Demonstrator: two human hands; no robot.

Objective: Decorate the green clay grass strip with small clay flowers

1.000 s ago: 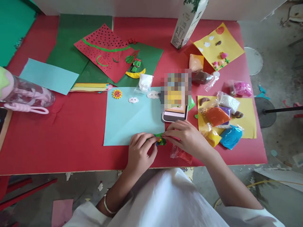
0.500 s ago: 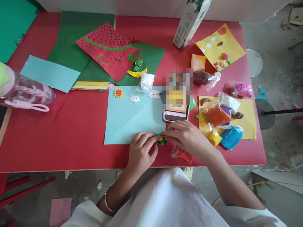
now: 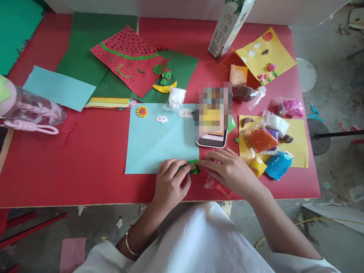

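On the lower right corner of a light blue sheet of paper (image 3: 153,144) lies a small green clay piece (image 3: 196,169) with yellow and dark bits. My left hand (image 3: 172,178) curls over its left side, thumb and index finger closed against it. From the right, my right hand (image 3: 227,167) brings its pinched fingertips to the piece's upper right edge; what lies between them is too small to make out. A little pink shows between the right fingers. A clay sun (image 3: 142,111) and a white clay cloud (image 3: 162,119) sit near the sheet's top.
A partly blurred phone (image 3: 212,140) overlaps the sheet's right edge. Bagged clay (image 3: 263,140) lies on yellow paper at right; a red clay bag (image 3: 220,186) is below my right hand. A carton (image 3: 227,32) stands behind, a bottle (image 3: 42,108) at left, a watermelon picture (image 3: 127,57) farther back.
My right hand has shifted slightly down and right, its fingertips still at the clay piece. Pink now shows between its fingers. My left hand stays nearly in place.
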